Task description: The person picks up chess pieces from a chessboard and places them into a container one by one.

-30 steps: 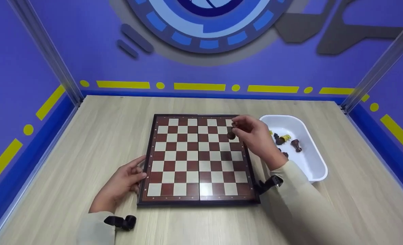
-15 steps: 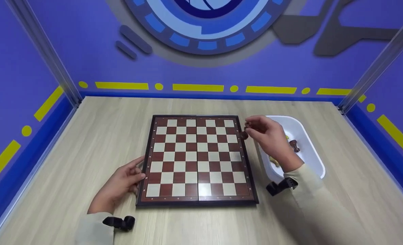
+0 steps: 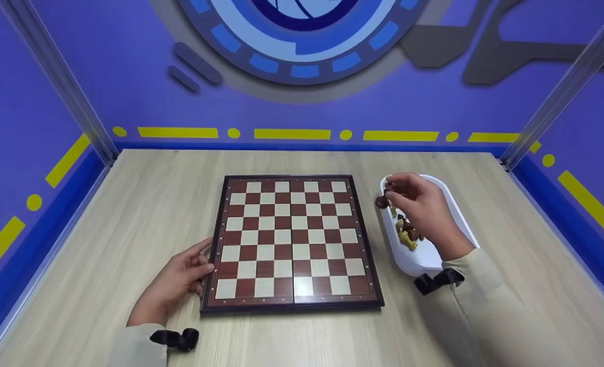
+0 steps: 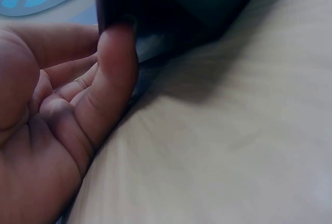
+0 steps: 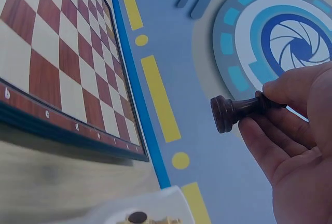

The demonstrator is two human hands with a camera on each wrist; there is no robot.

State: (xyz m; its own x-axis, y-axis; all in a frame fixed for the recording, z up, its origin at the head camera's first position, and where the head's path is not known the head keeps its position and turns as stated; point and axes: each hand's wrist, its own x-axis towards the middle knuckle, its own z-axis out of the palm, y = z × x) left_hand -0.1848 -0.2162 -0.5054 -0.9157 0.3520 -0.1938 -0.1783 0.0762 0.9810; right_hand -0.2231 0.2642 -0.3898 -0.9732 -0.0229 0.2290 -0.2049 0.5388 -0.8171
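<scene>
A red-and-white chessboard lies on the wooden table, with no pieces on it. My left hand holds its left edge, thumb at the rim; in the left wrist view a curled finger meets the board's dark underside. Between the thumb and fingers of my right hand is a dark brown chess piece, pinched near its top, its wide base sticking out to the left. The fingers hide its top. This hand hovers over the near-left part of a white plastic tray.
Inside the tray several yellow and dark brown chess pieces lie jumbled, partly behind my right hand. A narrow strip of table separates tray and board. Blue-purple walls enclose the table at the back and both sides.
My right hand has carried the dark chess piece rightward, from above the board's far right corner to above the tray. My left hand has stayed at the board's left edge.
</scene>
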